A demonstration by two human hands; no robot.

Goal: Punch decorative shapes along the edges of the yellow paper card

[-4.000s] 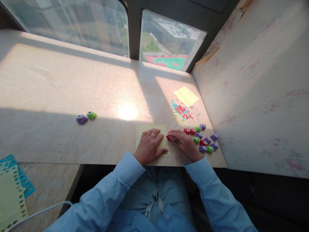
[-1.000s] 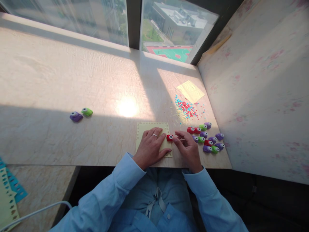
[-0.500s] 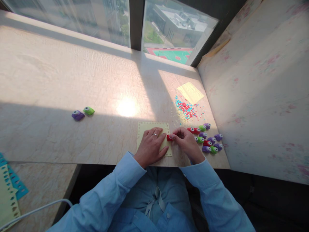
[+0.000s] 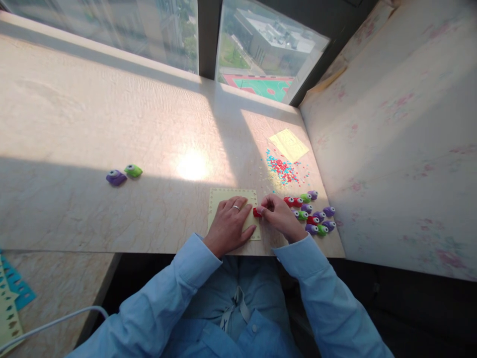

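A pale yellow sheet of paper [image 4: 219,199] with small holes punched along its edges lies near the front of the marble-patterned counter. Flat on the sheet rests my left hand [image 4: 231,223], fingers stretched out, a ring on one finger. My right hand [image 4: 279,214] pinches a red craft punch [image 4: 257,212] at the sheet's right edge; the fingers hide part of it. Just right of that hand stand several red, green and purple craft punches [image 4: 313,219] in a loose cluster.
Red, blue and yellow paper bits [image 4: 283,170] are scattered behind the punches, beside a yellow paper [image 4: 288,144]. A purple punch [image 4: 116,177] and a green punch [image 4: 133,170] stand at left. Punched blue sheets [image 4: 22,288] and a white cable [image 4: 70,314] lie lower left.
The whole view has shifted slightly, so things appear a little further left. Both hands and the red punch keep about the same place on the sheet.
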